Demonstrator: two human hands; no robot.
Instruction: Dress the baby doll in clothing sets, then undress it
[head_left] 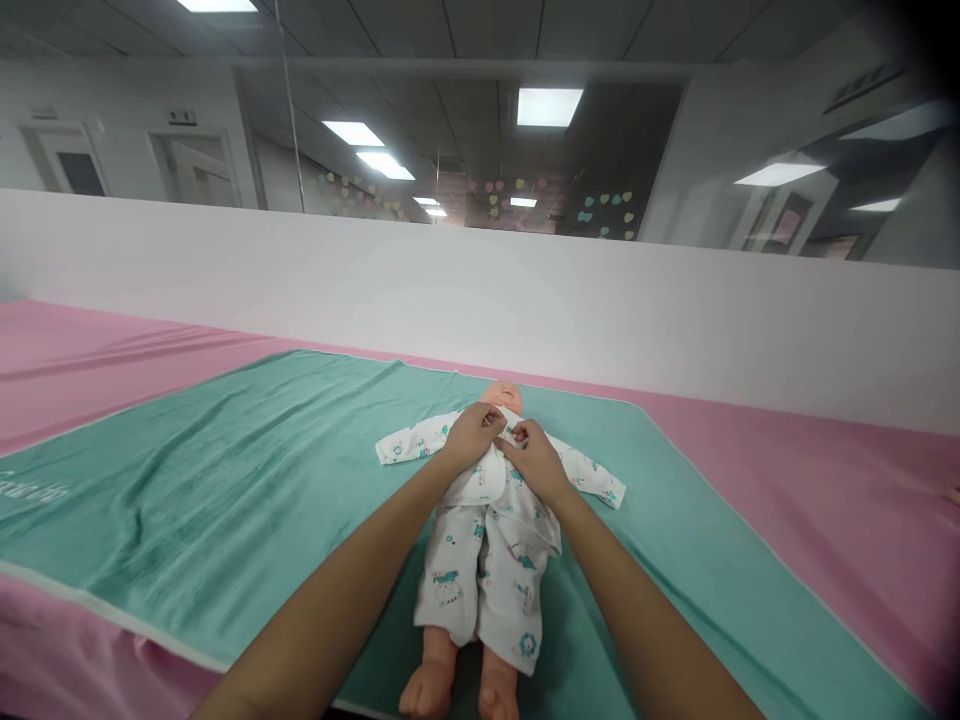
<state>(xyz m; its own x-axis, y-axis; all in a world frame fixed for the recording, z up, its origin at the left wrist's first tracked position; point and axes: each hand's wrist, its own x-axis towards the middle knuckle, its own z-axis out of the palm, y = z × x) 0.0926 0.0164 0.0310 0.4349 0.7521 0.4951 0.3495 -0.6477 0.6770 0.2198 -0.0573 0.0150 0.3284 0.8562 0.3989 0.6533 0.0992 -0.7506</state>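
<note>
A baby doll lies on its back, its head far from me and its bare feet near me. It wears a white baby shirt with a small printed pattern, sleeves spread out to both sides, and matching trousers. Over the upper chest, my left hand has its fingers pinched on the shirt front close to the neck. Just beside it, my right hand also pinches the shirt front. My fingers cover whatever fastening is there.
Under the doll is a green towel with some folds at its left. It lies over a pink sheet. A white low wall runs along the back, with glass above it that shows ceiling lights and doors.
</note>
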